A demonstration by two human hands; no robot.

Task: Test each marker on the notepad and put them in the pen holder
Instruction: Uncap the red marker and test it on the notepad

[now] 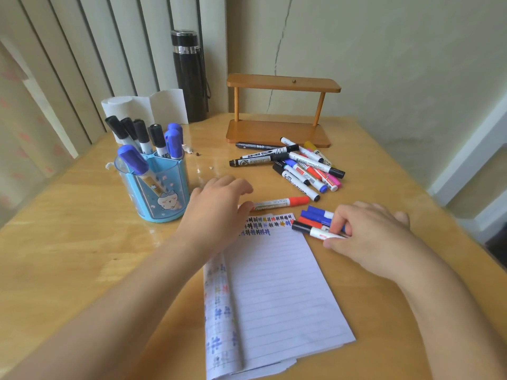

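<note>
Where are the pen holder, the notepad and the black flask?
pen holder (137, 204), head view, blue front wall.
notepad (279, 283), head view, blank lined page.
black flask (190, 83), head view, middle of body.

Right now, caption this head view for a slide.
Right hand grips markers beside the notepad; left hand touches a red marker.

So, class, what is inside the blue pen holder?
Four black-capped markers and three blue-capped markers stand in the pen holder. Their lower ends are blurred behind its tinted wall, so the bottom cannot be seen.
</note>
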